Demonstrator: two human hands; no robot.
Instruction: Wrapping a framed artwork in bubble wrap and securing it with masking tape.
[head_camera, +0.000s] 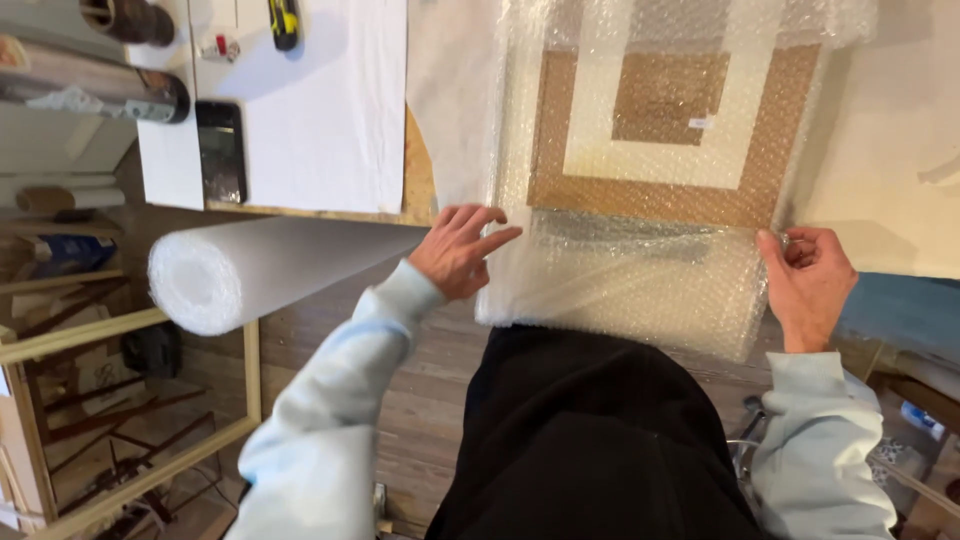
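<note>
A brown and white framed picture (660, 120) lies on the worktable, wrapped in clear bubble wrap (620, 285) that hangs over the table's near edge. My left hand (458, 250) rests with fingers spread on the wrap's left edge. At the wrap's right edge, my right hand (808, 282) pinches the sheet between thumb and fingers. Both sleeves are pale blue.
A thick white roll of foam wrap (250, 272) sticks out from under the table at the left. On white paper (320, 110) lie a black phone (221, 150) and a yellow-black tool (284, 22). Wooden frames (130, 470) and rolls fill the shelves and floor at the left.
</note>
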